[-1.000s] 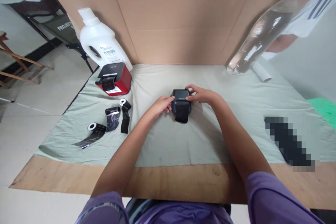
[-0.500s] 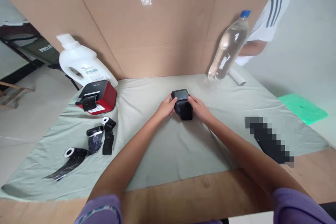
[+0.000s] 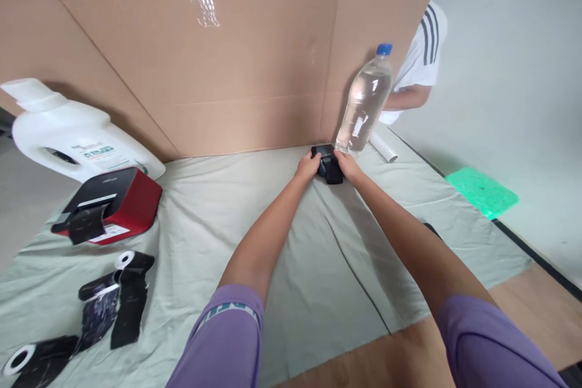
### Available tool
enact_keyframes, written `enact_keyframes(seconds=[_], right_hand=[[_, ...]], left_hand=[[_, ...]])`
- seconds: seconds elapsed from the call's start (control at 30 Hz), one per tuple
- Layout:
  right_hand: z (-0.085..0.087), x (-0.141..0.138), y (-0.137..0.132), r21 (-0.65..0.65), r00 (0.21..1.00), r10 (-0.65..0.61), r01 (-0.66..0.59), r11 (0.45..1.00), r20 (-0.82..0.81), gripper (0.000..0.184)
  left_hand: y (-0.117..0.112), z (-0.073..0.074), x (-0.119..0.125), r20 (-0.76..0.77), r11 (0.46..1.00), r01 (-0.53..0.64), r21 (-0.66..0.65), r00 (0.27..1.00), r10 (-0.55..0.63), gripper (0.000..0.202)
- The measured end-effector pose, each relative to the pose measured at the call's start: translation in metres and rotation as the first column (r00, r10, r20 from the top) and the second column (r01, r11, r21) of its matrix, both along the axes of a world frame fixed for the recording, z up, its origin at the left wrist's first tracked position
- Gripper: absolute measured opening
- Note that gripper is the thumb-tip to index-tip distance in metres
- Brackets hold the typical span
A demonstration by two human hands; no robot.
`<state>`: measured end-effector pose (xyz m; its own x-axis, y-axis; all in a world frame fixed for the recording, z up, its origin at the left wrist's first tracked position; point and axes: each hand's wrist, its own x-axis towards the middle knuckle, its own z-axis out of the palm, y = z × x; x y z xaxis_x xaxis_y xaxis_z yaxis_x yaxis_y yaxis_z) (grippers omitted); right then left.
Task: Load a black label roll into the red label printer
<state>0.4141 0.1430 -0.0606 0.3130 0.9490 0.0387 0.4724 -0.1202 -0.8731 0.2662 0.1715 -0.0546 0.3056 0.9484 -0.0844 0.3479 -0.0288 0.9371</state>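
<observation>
A small black device (image 3: 326,157), boxy, with a screen on top and a black strip hanging from its front, sits at the far part of the cloth near the cardboard. My left hand (image 3: 309,165) is closed on its left side. On the right side, my right hand (image 3: 347,163) grips it too, thumb near the top edge. Just behind and to the right of my right hand stands a clear bottle (image 3: 364,103) with a blue cap, tilted against the cardboard. My fingers hide the device's sides.
Cardboard (image 3: 245,73) walls the back. To the left are a white jug (image 3: 91,133), a red and black printer (image 3: 131,203) and black rolls (image 3: 130,300). A white tube (image 3: 382,147) lies beside the bottle. Behind the cardboard is a person in a white sleeve (image 3: 422,51).
Both hands have carried the black device farther away, toward the cardboard and the bottle. The camera view has shifted right, so the jug, printer and rolls appear farther left.
</observation>
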Motion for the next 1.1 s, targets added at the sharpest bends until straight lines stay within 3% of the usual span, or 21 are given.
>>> enact_keyframes(seconds=[0.07,0.13,0.23,0.3,0.37,0.47,0.53,0.67,0.83,0.97,1.1], right_hand=[[0.006,0.006,-0.014,-0.033,0.998,0.034,-0.033,0.999,0.050,0.058],[0.012,0.020,-0.047,-0.070,0.986,0.043,-0.032,0.997,0.161,0.059],[0.012,0.056,-0.133,-0.112,0.890,-0.012,0.070,0.991,0.456,0.069],[0.005,0.081,-0.201,-0.140,0.723,-0.023,0.164,0.977,0.690,0.076],[-0.004,0.098,-0.264,-0.165,0.580,-0.047,0.308,0.937,0.813,0.084],[-0.013,0.101,-0.323,-0.176,0.553,-0.034,0.323,0.930,0.833,0.089],[-0.014,0.095,-0.337,-0.169,0.578,-0.023,0.275,0.946,0.816,0.087],[-0.007,0.092,-0.339,-0.136,0.637,-0.081,0.285,0.949,0.767,0.087],[-0.004,0.128,-0.353,-0.106,0.692,-0.160,0.326,0.940,0.704,0.081],[-0.013,0.155,-0.366,-0.125,0.683,-0.161,0.350,0.928,0.712,0.089],[-0.024,0.164,-0.371,-0.088,0.643,-0.191,0.376,0.922,0.742,0.086]], left_hand=[[-0.005,-0.004,-0.006,-0.011,0.999,-0.037,-0.006,0.999,0.037,0.054],[-0.018,-0.009,-0.020,-0.014,0.998,-0.067,0.007,0.998,0.067,0.054],[-0.054,-0.018,-0.057,0.023,0.993,-0.040,0.113,0.999,0.037,0.056],[-0.084,-0.023,-0.086,0.057,0.988,0.011,0.154,0.998,-0.020,0.055],[-0.112,-0.025,-0.115,0.091,0.988,0.047,0.145,0.994,-0.061,0.051],[-0.145,-0.023,-0.147,0.110,0.992,0.062,0.109,0.991,-0.074,0.045],[-0.162,-0.022,-0.161,0.106,0.995,0.049,0.092,0.993,-0.059,0.043],[-0.189,-0.020,-0.177,0.069,0.996,0.020,0.084,0.997,-0.025,0.042],[-0.222,-0.021,-0.200,0.051,0.993,0.025,0.111,0.998,-0.030,0.037],[-0.241,-0.021,-0.215,0.021,0.993,0.007,0.117,1.000,-0.009,0.036],[-0.246,-0.021,-0.219,0.018,0.992,0.012,0.125,1.000,-0.014,0.038]])
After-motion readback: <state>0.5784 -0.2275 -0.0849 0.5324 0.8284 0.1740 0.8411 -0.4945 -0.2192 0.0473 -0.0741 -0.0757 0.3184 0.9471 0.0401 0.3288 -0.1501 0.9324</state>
